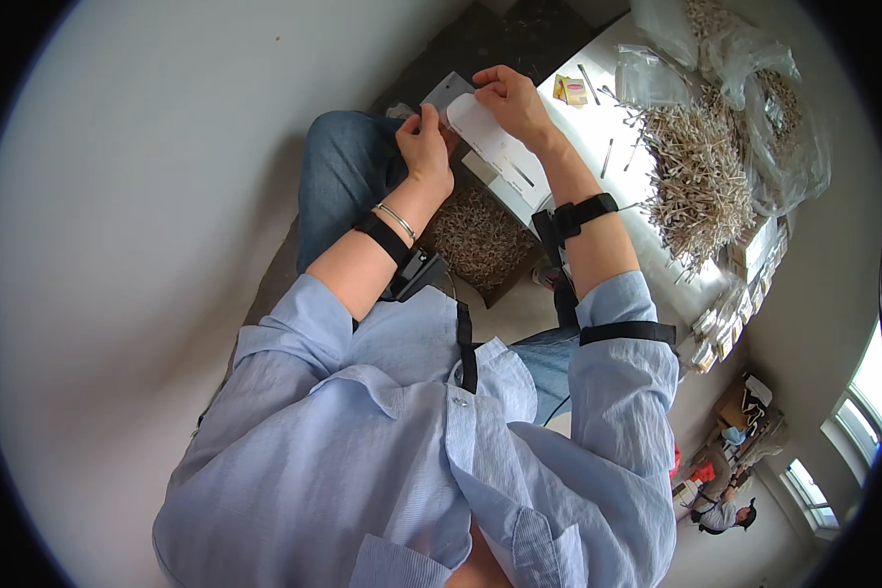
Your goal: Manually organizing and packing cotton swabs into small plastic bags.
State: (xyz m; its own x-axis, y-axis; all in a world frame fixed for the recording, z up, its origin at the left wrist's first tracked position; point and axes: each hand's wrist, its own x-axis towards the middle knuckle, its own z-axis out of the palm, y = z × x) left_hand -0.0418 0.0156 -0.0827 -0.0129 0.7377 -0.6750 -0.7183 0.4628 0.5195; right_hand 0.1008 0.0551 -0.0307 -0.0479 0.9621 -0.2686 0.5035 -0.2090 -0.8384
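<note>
Both my hands are at a flat white carton [495, 137] over the near corner of the table. It has a grey flap [448, 91] at its far end. My left hand [426, 152] grips the left edge, thumb up, with some fingers hidden behind. My right hand [513, 104] pinches the far right edge, its fingers bent. The carton slants down to the right, and a small dark thin piece [523, 175] shows near its lower end; I cannot tell whether it is printed or loose. A cardboard box [500, 288] of thin pale sticks stands below my hands.
On the white table [608, 196] lie a big heap of thin pale sticks [696, 176], clear plastic bags [779, 147], a small yellow packet [570, 91] and several loose dark sticks. Stacked small packs [725, 328] line its right edge. Another person [725, 514] is at the far right.
</note>
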